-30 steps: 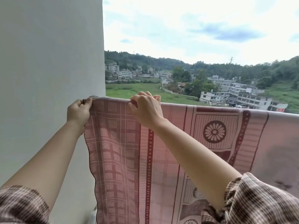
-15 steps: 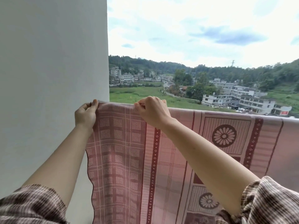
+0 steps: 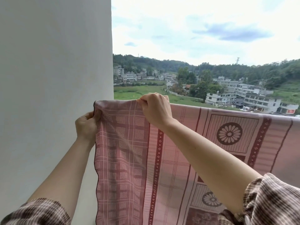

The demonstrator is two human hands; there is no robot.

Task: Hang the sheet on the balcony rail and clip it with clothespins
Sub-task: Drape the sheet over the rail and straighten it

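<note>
The sheet [image 3: 178, 159] covered the rail wherever it hung, so you saw none of the rail itself. The sheet's lower part ran off the bottom edge and its far end off the right edge. The fingertips of your left hand [image 3: 86, 125] were hidden behind the gathered corner they pinched. On your right hand [image 3: 156, 109], the fingers curled over the top hem and out of sight behind the knuckles. Your left sleeve [image 3: 37, 211] and right sleeve [image 3: 267, 200] were cut off at the bottom. The red sign [image 3: 290, 111] on a distant building was too small to read.
</note>
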